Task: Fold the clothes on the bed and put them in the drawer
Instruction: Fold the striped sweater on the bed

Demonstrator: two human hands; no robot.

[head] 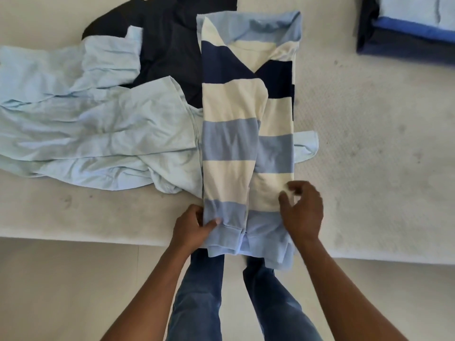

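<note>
My left hand (pixel 194 226) and right hand (pixel 304 210) pinch the shirt (pixel 234 143) with curled fingers at the bed's (pixel 369 168) near edge, probably to fold it upward.

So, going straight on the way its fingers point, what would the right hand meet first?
The folded blue-and-cream striped shirt; the right hand points left at its cream band, possibly touching it.

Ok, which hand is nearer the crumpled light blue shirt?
Left. The left hand grips the striped shirt beside the light blue shirt; the right hand is at the striped shirt's opposite edge.
</note>
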